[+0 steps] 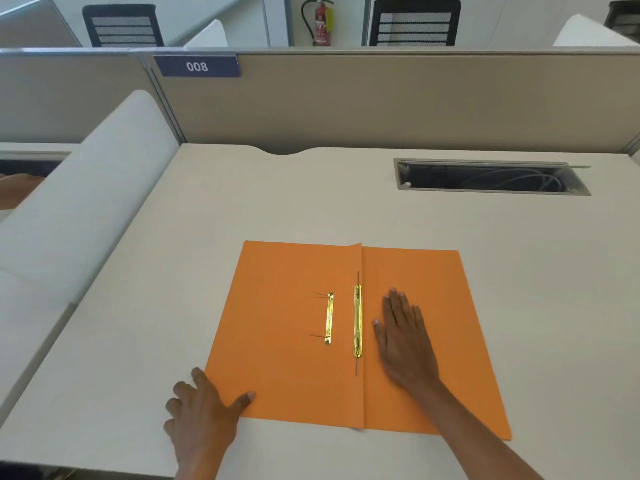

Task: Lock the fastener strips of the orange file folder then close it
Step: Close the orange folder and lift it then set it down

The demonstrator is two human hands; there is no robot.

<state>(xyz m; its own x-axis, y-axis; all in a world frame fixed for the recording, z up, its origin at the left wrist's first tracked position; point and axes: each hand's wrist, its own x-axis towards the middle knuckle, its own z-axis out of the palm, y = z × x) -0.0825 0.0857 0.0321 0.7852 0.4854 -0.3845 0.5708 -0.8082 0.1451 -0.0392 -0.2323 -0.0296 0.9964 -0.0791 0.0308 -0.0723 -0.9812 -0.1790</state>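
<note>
Desk [311,202]: pale, flat top, fenced at the far edge by a beige partition [381,98] carrying a blue "008" tag [197,66].

Left hand [202,415]: at the near left corner of the folder. Forearm enters from the bottom edge. Fingers spread and lightly bent on the desk just outside the folder's left edge; thumb laid on the orange surface at that corner. Open, gripping nothing.

Orange folder [277,323]: lying opened out flat on the near middle of the desk, spine crease running away from the viewer, left flap and right flap both down.

Loose brass strip [329,318]: on the left flap, lying lengthwise near the crease, two thin prongs sticking out to its left. Apart from both hands.

Brass fastener [357,325]: just right of the crease, lengthwise, a thin metal prong extending past each end. Whether it is locked cannot be told.

Right hand [405,341]: palm down on the right flap, fingers straight, together and pointing away, thumb out toward the fastener but not touching it. Forearm runs to the lower right corner. Open, pressing flat, holding nothing.

Cable slot [491,176]: far right of the desk, lid raised, cables inside.
</note>
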